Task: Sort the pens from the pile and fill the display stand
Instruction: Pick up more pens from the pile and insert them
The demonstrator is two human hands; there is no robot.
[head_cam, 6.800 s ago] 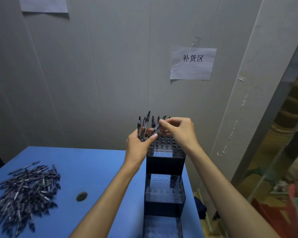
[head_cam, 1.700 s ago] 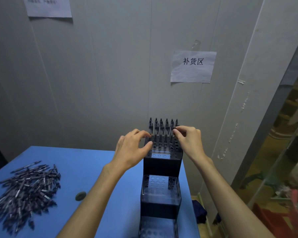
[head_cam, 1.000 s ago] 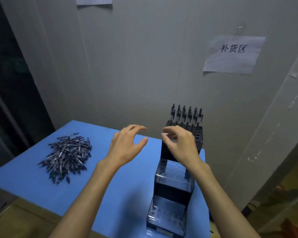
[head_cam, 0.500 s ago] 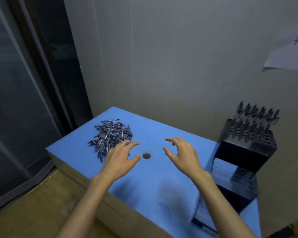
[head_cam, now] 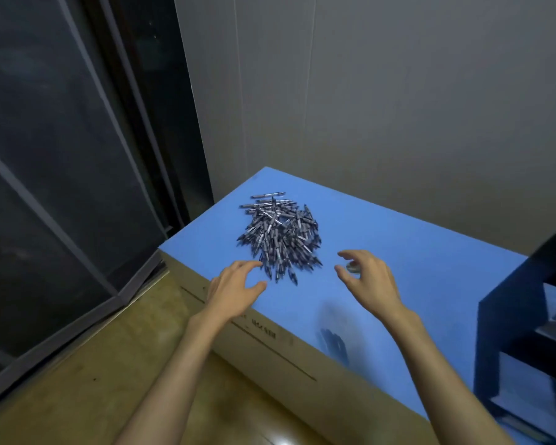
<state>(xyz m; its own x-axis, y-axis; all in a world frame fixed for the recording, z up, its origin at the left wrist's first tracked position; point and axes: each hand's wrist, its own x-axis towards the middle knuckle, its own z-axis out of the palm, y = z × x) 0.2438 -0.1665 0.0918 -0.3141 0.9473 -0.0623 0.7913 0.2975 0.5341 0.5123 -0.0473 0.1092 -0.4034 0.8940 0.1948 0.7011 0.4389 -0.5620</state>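
Observation:
A pile of dark pens [head_cam: 280, 236] lies on the blue table top [head_cam: 414, 252], towards its left end. My left hand [head_cam: 235, 289] hovers just short of the pile's near left edge, fingers spread and empty. My right hand [head_cam: 368, 281] hangs to the right of the pile, fingers curled apart, holding nothing. The black stepped display stand [head_cam: 527, 332] is cut off at the right edge of the view; its top tier and the pens in it are out of sight.
A small round dark object [head_cam: 352, 268] lies on the table, partly hidden behind my right fingers. The table's cardboard side [head_cam: 270, 345] faces me over a wooden floor [head_cam: 93, 396]. A dark glass door [head_cam: 61, 155] stands to the left, a grey wall behind.
My view has swung left from the stand to the pile. Both hands left the stand's top tier and moved left, empty, towards the pens.

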